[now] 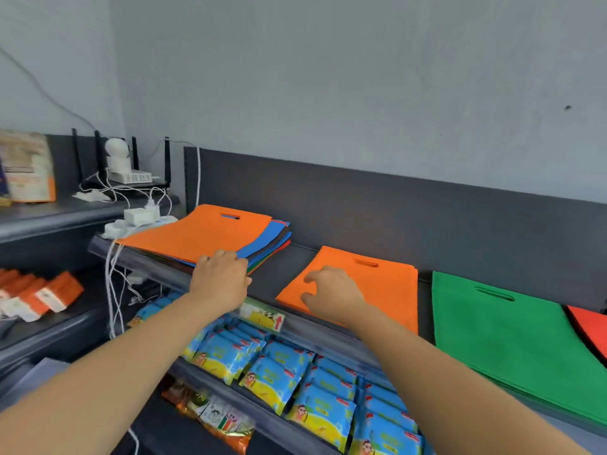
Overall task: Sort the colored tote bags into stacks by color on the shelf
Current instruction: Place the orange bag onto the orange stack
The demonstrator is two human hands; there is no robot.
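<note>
A mixed pile of tote bags (262, 239) lies at the left of the grey shelf (295, 257), an orange bag (193, 234) on top and blue, dark and red edges showing beneath. My left hand (221, 277) touches the pile's front corner, fingers bent over its edge. To the right lies a separate orange bag (391, 290); my right hand (331, 290) hovers over its front left part with loosely curled fingers, holding nothing. Further right sit a green stack (505, 330) and a red bag (591, 326) at the frame edge.
The shelf has a dark back panel (361, 205). Below it, a lower shelf holds blue snack packets (295, 372). At the left are a router (121, 172), chargers and white cables (113, 290), plus orange boxes (42, 295).
</note>
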